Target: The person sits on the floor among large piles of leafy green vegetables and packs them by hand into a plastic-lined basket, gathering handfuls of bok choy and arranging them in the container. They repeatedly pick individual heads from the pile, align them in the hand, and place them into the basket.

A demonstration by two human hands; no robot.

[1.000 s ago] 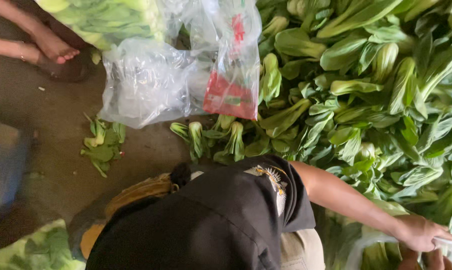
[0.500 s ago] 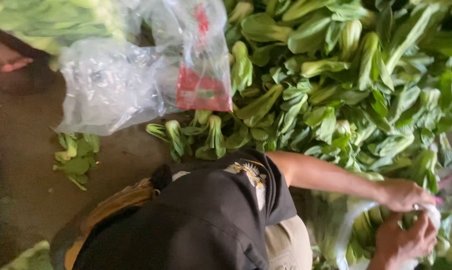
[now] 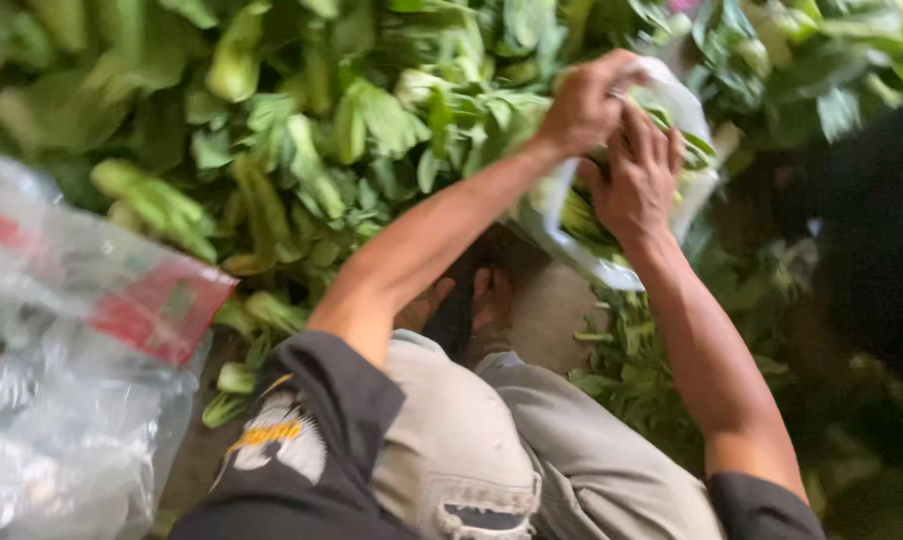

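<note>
Both hands are busy at the upper right of the frame. The left hand [image 3: 583, 100] is curled shut on the top edge of a white plastic bag [image 3: 611, 265]. The right hand [image 3: 639, 175] sits just below it, with its fingers bent and pressed down on the green bok choy [image 3: 581, 215] inside the bag. The picture is blurry, so it is hard to tell whether the right hand is gripping the greens or only pushing on them. The bag hangs between the two hands, open at the top, with leafy stalks filling it.

Behind the bag, a big pile of loose bok choy [image 3: 301, 150] fills the top of the frame. More green leaves [image 3: 626, 370] lie under the right arm. At the lower left sits a clear plastic bag [image 3: 71, 400] with a red patch on it. The person's grey trousers [image 3: 531, 440] fill the bottom middle.
</note>
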